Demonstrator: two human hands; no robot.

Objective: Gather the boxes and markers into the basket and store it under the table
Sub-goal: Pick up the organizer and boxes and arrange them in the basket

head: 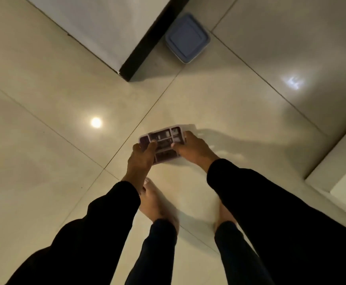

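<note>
While I grip the purple basket (164,144) at mid-frame, left hand (140,159) and right hand (190,150) closed on its ends | above the tiled floor (44,79) | step: carrying to store | next: likely lower it under the table (98,27), upper left, beside the blue lidded container (187,38)

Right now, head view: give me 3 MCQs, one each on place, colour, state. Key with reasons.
1. Where is the blue lidded container?
A. on the floor beside the table's corner
B. in the left hand
C. on the table

2. What colour is the basket?
A. green
B. pale purple
C. red

3. How is the basket held?
A. left hand only
B. resting alone on the floor
C. gripped by both hands

Key: 1 A, it sits on the tiles by the table. 2 B, lilac rim. 3 C, the left hand and right hand hold its ends.
</note>
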